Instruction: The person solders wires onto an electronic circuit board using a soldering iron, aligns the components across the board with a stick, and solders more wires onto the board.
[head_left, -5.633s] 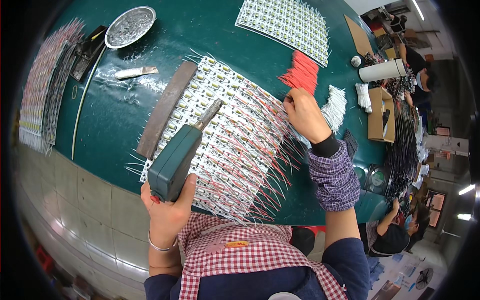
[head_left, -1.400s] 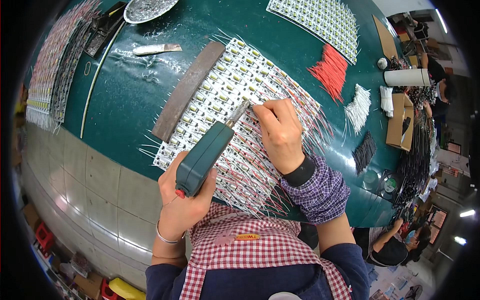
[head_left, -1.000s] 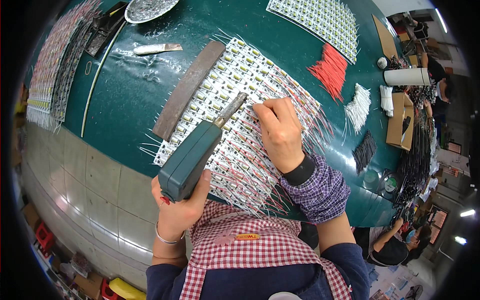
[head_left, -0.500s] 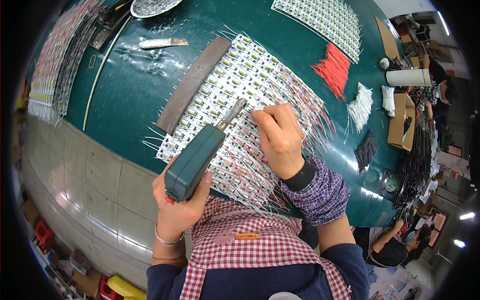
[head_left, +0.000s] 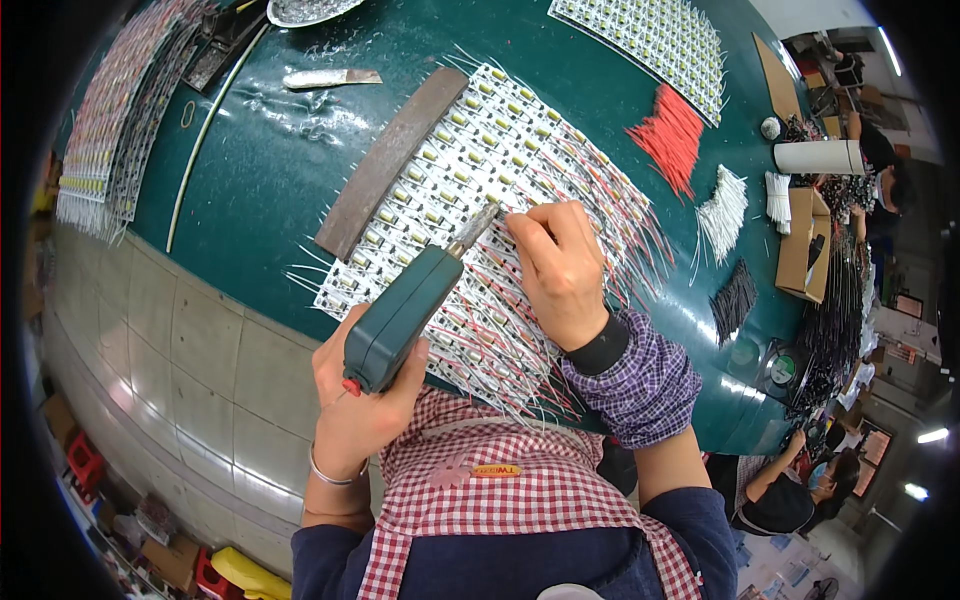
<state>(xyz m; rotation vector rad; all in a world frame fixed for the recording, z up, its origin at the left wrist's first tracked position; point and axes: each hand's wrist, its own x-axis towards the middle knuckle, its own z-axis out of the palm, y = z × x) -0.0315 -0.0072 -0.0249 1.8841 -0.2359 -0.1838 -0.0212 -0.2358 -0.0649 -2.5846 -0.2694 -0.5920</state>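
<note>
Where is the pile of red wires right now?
In the head view, the pile of red wires lies upper right on the green table, beyond the LED panel, left of the white wires.

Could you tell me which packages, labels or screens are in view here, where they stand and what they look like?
Cardboard box: right edge of the green table, brown, open at the top.
Flat cardboard sheet: far right of the table, brown, long.
Small label: on the checked apron, orange and oval.
Round dial: near right table edge, pale face in a dark rim.
No screens show.
</note>
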